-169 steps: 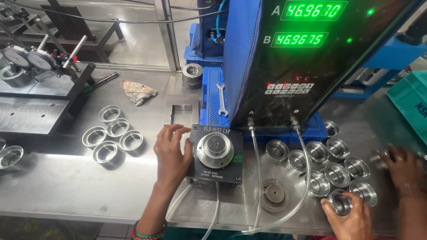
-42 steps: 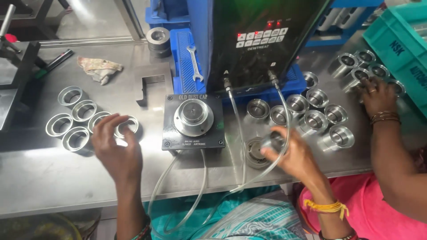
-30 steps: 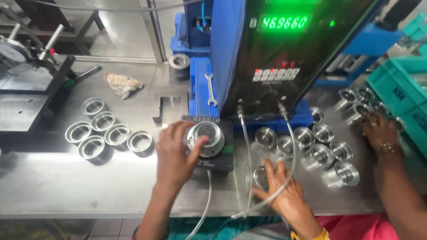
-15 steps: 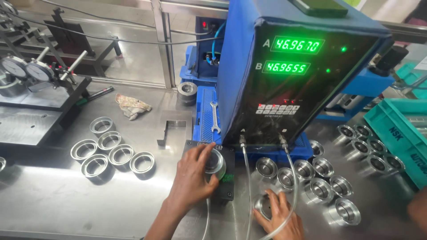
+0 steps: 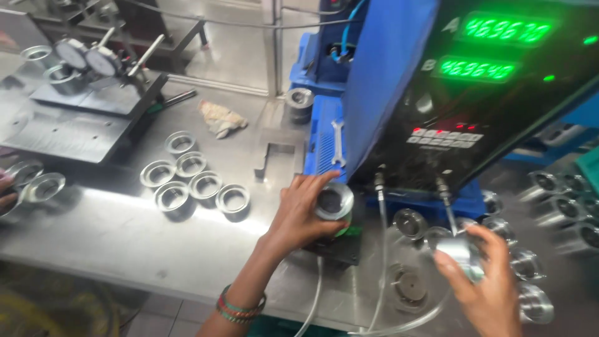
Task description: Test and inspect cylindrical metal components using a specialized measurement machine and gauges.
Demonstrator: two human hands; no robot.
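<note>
Landmark: blue gauging unit point(image 5: 399, 93) with 2 green readouts, standing on the steel bench point(image 5: 112, 237).
Left hand point(image 5: 299, 212): fingers wrapped around a metal ring point(image 5: 334, 201), held over the black fixture point(image 5: 340, 246) just in front of the unit.
Right hand point(image 5: 483, 284): closed on a second metal part point(image 5: 458, 253), right of the fixture, beside the air hoses point(image 5: 382, 249).
Loose rings point(image 5: 190, 184): 5, grouped well left of the unit.
Rag point(image 5: 219, 118): behind those rings.
</note>
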